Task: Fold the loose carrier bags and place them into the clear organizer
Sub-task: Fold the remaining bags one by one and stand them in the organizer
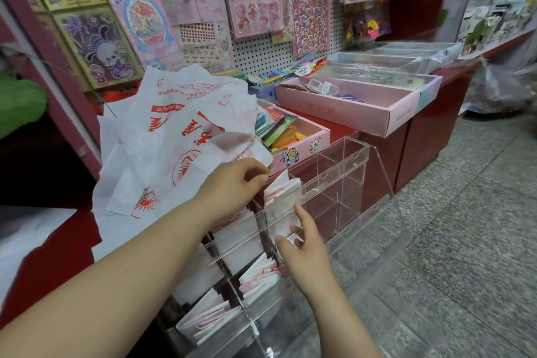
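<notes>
A red counter [343, 131] runs beneath a perforated pegboard [261, 52] hung with glossy sticker sheets. Crinkled white loose carrier bags [162, 136], printed in red, lie heaped on it at left. At the counter's edge stands the clear organizer [348, 171], hard acrylic in square cells, with pink cardboard trays [363, 116] behind. The left grip [235, 183] pinches a folded bag [283, 197] upright in one cell. The right grip [305, 244], fingers spread and released, is at the front wall.

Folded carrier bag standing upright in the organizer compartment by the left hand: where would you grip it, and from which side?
Probably pinch its top edge, coming from above. The folded carrier bag stands upright with its top poking over the walls of the clear organizer, which close off its front and sides.
</notes>
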Demonstrator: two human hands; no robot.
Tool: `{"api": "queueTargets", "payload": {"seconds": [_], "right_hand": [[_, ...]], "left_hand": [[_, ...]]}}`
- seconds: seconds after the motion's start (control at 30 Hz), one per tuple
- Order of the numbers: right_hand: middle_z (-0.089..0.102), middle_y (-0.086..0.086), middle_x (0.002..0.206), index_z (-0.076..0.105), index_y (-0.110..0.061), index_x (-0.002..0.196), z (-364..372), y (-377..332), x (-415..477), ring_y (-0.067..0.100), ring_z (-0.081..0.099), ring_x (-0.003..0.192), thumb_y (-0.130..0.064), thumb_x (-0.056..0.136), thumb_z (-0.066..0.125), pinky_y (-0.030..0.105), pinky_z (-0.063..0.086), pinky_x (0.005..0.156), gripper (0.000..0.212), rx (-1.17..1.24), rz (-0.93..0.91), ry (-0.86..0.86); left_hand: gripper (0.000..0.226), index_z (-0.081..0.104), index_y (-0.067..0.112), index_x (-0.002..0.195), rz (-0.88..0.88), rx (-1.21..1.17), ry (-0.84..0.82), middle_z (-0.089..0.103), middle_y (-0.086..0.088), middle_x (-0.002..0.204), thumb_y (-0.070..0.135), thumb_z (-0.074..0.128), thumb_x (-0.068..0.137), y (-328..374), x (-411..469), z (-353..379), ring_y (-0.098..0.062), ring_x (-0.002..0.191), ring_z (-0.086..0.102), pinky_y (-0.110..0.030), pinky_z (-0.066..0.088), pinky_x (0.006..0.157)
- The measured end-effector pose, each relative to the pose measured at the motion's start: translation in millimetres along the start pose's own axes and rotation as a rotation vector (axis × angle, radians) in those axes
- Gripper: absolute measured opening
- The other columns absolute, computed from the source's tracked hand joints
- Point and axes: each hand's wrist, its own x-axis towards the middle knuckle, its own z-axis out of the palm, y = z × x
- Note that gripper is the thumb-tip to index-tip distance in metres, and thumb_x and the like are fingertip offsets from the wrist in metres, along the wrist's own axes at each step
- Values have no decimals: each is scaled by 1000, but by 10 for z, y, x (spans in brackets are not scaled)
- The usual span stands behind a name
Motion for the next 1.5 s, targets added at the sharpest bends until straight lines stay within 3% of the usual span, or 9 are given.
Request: {"api": "queueTargets", "payload": {"seconds": [0.33,0.5,0.63,0.8,0.93,1.07,1.2,1.4,1.5], "right_hand": [[52,5,126,50,-12,125,357,-216,-91,14,47,105,-3,90,46,25,35,83,37,-107,-166,307],[61,11,102,62,-3,107,844,-320,-261,31,53,102,-15,84,42,35,40,83,33,-298,-417,351],[67,11,82,67,1,89,1247,-389,-477,33,63,84,-21,76,42,35,43,90,36,-413,-623,217],[69,2,86,54,-24,93,1727,-294,-807,22,53,90,-21,67,42,24,31,90,29,-574,-976,46],[59,-12,103,51,-27,99,1951,-160,-902,15,49,98,-22,76,43,20,24,99,26,-606,-1134,-111],[59,-14,107,52,-27,103,2200,-138,-1001,9,50,101,-37,95,29,17,29,98,27,-620,-1152,-246],[69,-3,95,62,-24,97,2623,-495,-976,9,59,93,-37,74,50,23,46,82,29,-673,-1030,-359],[45,-5,139,48,-22,131,3013,-922,-847,12,36,130,-45,78,64,16,17,103,60,-1157,-1013,-959],[50,-3,135,55,-19,124,2932,-829,-879,14,44,125,-41,74,67,15,24,103,57,-1153,-976,-971]], "left_hand": [[28,56,44,70,6,-170,152,63,29,65,21,60,85,-104,-1026,-644,7,79,59,-7,40,75],[15,59,58,64,-177,-64,268,54,43,94,50,51,74,-682,-1992,-1017,11,94,52,-3,37,75],[21,66,48,70,-416,118,469,64,27,80,32,59,81,-1227,-2716,-1222,-6,91,60,-11,37,79],[65,64,8,114,-742,391,377,60,-15,122,54,39,76,-1823,-3263,-1337,-36,113,56,-56,42,91],[106,17,30,145,-811,372,322,10,7,155,70,-17,53,-1983,-3329,-1306,-10,143,3,-34,0,114],[135,17,37,144,-799,376,320,7,13,154,80,-41,29,-2020,-3335,-1325,-2,140,-2,-31,-6,113],[104,38,40,135,-721,250,432,22,18,149,77,-7,49,-2080,-3398,-1319,13,122,-2,-26,-6,111],[86,64,33,110,-690,71,626,47,17,135,72,10,56,-2153,-3453,-1330,15,117,18,-16,-1,104],[82,68,29,106,-641,41,659,52,14,131,69,13,60,-2204,-3457,-1317,12,117,22,-18,3,105]]}}
